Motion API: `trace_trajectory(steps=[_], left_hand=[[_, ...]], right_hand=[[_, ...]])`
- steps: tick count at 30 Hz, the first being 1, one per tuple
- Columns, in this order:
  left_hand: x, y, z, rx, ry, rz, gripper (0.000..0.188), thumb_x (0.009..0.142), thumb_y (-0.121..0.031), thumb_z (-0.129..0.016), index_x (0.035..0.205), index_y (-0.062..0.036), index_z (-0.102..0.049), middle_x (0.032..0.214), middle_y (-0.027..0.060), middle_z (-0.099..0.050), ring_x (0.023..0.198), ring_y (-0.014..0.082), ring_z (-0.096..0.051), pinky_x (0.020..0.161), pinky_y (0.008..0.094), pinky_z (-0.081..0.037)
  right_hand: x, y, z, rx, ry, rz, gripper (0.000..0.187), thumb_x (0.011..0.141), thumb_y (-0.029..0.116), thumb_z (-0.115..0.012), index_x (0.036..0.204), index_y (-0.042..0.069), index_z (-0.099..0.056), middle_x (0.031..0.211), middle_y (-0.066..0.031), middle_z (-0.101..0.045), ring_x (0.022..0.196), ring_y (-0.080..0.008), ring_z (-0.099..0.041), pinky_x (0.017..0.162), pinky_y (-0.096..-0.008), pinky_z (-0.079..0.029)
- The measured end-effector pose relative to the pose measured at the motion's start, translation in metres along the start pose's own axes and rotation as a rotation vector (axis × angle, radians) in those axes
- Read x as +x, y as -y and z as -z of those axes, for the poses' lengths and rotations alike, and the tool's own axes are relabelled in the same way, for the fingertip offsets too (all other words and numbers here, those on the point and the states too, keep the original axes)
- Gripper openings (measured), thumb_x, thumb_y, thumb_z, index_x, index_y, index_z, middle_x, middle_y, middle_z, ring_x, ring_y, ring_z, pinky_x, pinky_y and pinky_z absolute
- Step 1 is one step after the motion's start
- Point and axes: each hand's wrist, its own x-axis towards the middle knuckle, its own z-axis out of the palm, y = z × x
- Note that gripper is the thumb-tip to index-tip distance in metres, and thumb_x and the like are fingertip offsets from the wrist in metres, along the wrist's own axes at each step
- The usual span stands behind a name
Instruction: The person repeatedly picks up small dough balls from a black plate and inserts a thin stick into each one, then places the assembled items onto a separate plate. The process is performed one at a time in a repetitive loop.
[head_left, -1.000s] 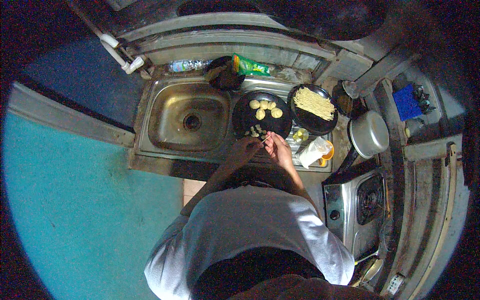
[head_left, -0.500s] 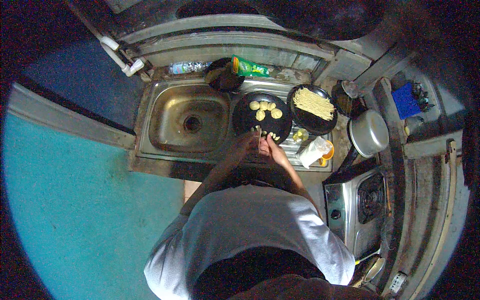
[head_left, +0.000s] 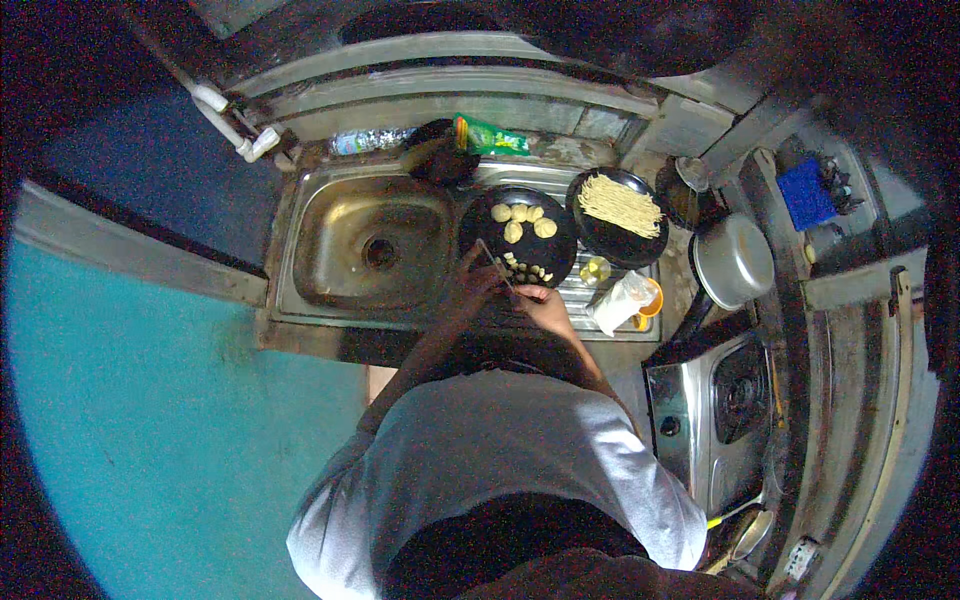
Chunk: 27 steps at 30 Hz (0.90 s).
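In the head view, the left hand (head_left: 478, 284) sits in shadow at the near left edge of a round dark plate (head_left: 552, 252), its fingers seemingly closed on a thin, blade-like strip (head_left: 493, 261). The right hand (head_left: 545, 308) is at the plate's near edge, fingers bunched; whether they grip anything, I cannot tell. Small pale pieces (head_left: 526, 271) lie inside that edge, just beyond the right fingertips. Pale rounds (head_left: 514, 232) sit farther off, toward the far edge.

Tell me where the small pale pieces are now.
In the head view, the small pale pieces lie on the near part of the left round black plate, just beyond the bare right hand.
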Motion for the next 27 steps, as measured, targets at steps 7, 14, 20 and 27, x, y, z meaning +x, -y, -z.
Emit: trace_trajectory(steps=[7, 14, 20, 27], left_hand=[[-0.022, -0.037, -0.025, 0.915, -0.087, 0.117, 0.068, 0.086, -0.023, -0.064, 0.142, -0.0127, -0.028, 0.118, 0.0189, -0.057, 0.111, 0.0281, -0.053, 0.091, 0.0406, -0.044], [-0.02, 0.001, -0.004, 0.699, 0.272, 0.012, 0.037, 0.082, -0.024, -0.063, 0.116, -0.0085, -0.061, 0.111, 0.0153, -0.062, 0.109, 0.0216, -0.055, 0.093, 0.0387, -0.042], [-0.029, -0.019, -0.014, 1.166, 0.385, -0.143, 0.029, 0.082, -0.023, -0.063, 0.107, -0.0082, -0.065, 0.105, 0.0148, -0.064, 0.103, 0.0235, -0.057, 0.091, 0.0381, -0.043], [-0.03, -0.023, -0.005, 1.243, 0.377, -0.221, 0.025, 0.082, -0.023, -0.064, 0.102, -0.0081, -0.067, 0.103, 0.0143, -0.065, 0.099, 0.0252, -0.059, 0.09, 0.038, -0.044]], right_hand=[[-0.007, -0.001, 0.001, -0.333, -0.119, 0.21, 0.024, 0.084, 0.007, -0.059, 0.107, 0.004, -0.065, 0.088, -0.0075, -0.069, 0.076, -0.0168, -0.064, 0.072, -0.0297, -0.05], [-0.024, 0.053, 0.006, -0.727, 0.135, 0.0, 0.025, 0.08, 0.016, -0.061, 0.103, 0.01, -0.066, 0.089, -0.0167, -0.067, 0.084, -0.0318, -0.066, 0.075, -0.037, -0.05], [-0.026, 0.059, 0.007, -0.756, 0.178, 0.012, 0.021, 0.077, 0.014, -0.062, 0.095, 0.007, -0.066, 0.084, -0.0145, -0.068, 0.082, -0.0301, -0.066, 0.073, -0.0364, -0.05], [-0.029, 0.06, 0.014, -0.679, 0.002, 0.044, 0.013, 0.074, 0.01, -0.067, 0.085, 0.004, -0.067, 0.083, -0.0119, -0.068, 0.076, -0.0257, -0.067, 0.071, -0.0332, -0.051]])
